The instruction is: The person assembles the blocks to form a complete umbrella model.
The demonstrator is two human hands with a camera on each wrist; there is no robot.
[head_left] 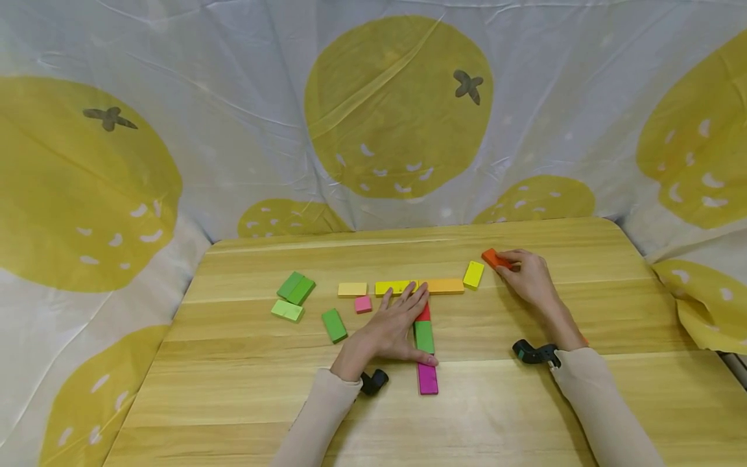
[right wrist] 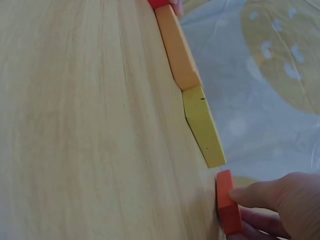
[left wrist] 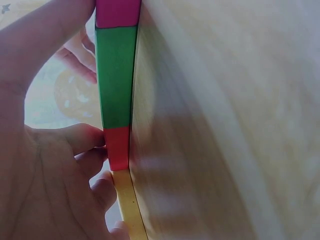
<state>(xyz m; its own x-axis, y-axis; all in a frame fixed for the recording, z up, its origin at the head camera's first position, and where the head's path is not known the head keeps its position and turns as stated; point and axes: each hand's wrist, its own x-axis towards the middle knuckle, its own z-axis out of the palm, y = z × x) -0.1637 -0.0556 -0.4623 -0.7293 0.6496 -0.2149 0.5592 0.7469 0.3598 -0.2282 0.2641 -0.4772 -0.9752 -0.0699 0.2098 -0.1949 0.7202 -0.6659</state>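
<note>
My right hand (head_left: 528,279) pinches an orange-red block (right wrist: 227,202) between thumb and fingers at the right end of a row. Next to that block lies a tilted yellow block (head_left: 473,275), touching the end of a longer orange block (head_left: 443,286). Another yellow piece (head_left: 386,287) continues the row leftward. From the row a stem runs toward me: a red block (left wrist: 117,150), a green block (left wrist: 116,75) and a magenta block (head_left: 428,381). My left hand (head_left: 385,334) lies spread over it, fingertips on the yellow and red pieces, thumb at the green-magenta joint.
To the left lie a pale yellow block (head_left: 353,289), a pink block (head_left: 363,304), a green block (head_left: 334,325), two adjoining green blocks (head_left: 296,287) and a light green one (head_left: 287,311). Behind the wooden table (head_left: 233,389) hangs a patterned cloth (head_left: 251,130).
</note>
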